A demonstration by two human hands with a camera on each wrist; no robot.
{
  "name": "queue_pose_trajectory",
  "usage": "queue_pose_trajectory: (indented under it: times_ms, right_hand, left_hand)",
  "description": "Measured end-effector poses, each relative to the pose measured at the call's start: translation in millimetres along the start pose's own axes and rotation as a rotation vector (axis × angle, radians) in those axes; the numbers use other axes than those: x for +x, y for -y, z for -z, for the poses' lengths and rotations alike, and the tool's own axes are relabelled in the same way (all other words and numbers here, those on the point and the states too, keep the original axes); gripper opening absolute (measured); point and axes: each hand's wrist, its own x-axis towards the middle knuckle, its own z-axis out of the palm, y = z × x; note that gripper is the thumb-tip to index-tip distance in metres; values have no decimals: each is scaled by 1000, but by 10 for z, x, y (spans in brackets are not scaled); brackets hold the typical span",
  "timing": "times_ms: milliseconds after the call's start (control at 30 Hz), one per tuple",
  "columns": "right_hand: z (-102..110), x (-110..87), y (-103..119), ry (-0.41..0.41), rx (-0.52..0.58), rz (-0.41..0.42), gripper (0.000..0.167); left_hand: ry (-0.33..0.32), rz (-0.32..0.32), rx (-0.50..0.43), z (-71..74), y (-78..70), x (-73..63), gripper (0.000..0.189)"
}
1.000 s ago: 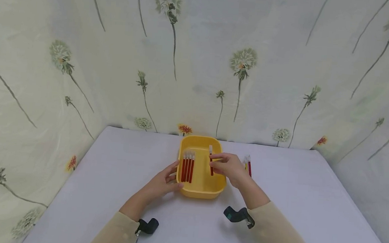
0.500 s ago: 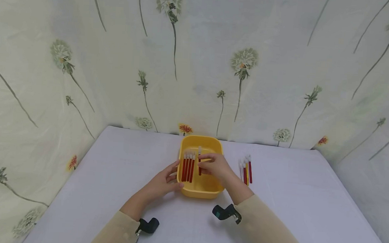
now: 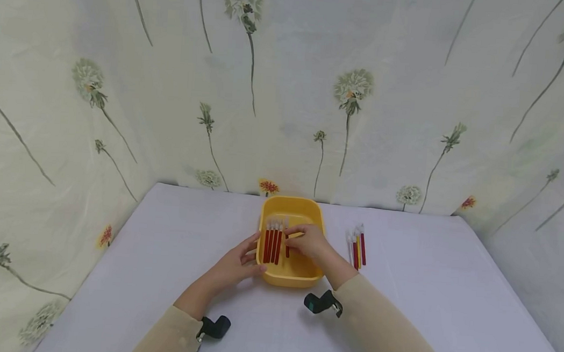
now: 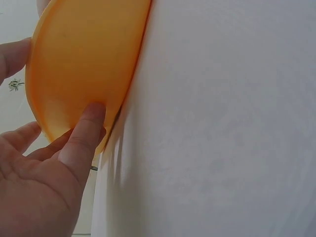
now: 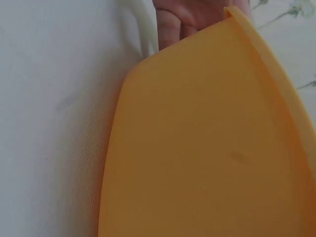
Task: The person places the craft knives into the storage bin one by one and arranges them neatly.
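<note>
A yellow plastic tray [image 3: 295, 282] stands on the white table. In it, along the left side, several red pens [image 3: 272, 246] with pale, see-through caps lie in a row. My right hand [image 3: 308, 241] reaches over the tray and pinches another red pen [image 3: 287, 250], just right of that row and roughly parallel to it. My left hand [image 3: 231, 270] holds the tray's left side, its thumb at the near left corner. In the left wrist view, fingers [image 4: 81, 140] press the tray's outer wall. The right wrist view shows mostly tray wall [image 5: 207, 138]; the pinched pen is hidden there.
To the right of the tray a small group of pens [image 3: 357, 248], red, yellow and pale, lies on the table [image 3: 426, 281]. A flower-printed cloth [image 3: 287, 90] hangs behind the table's far edge.
My right hand has carried the red pen leftward inside the tray, close to the row, and slightly lower. The pens right of the tray have come into fuller view. My left hand stays put.
</note>
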Motion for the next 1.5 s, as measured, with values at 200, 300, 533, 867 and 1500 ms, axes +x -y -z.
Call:
queue_pose_trajectory:
  times_ms: [200,300,533,867,1500]
  right_hand:
    - [-23,66,-26,-7,-35,-26,24]
    - [-36,100,-58,-8,-38,-23,24]
    - [-55,127,-86,0,-99,-18,26]
    - [-67,117,-67,-1,-144,-8,25]
    - [-63,126,-83,0,-111,15,23]
  left_hand:
    - [3,-8,-3,-2,-10,-3,92]
    - [6,-8,-3,-3,-10,-3,92]
    - [7,-13,6,0,-7,3,92]
    - [-3,-4,20,3,-23,-2,92]
    - [-4,11,-3,-14,-43,-21,93]
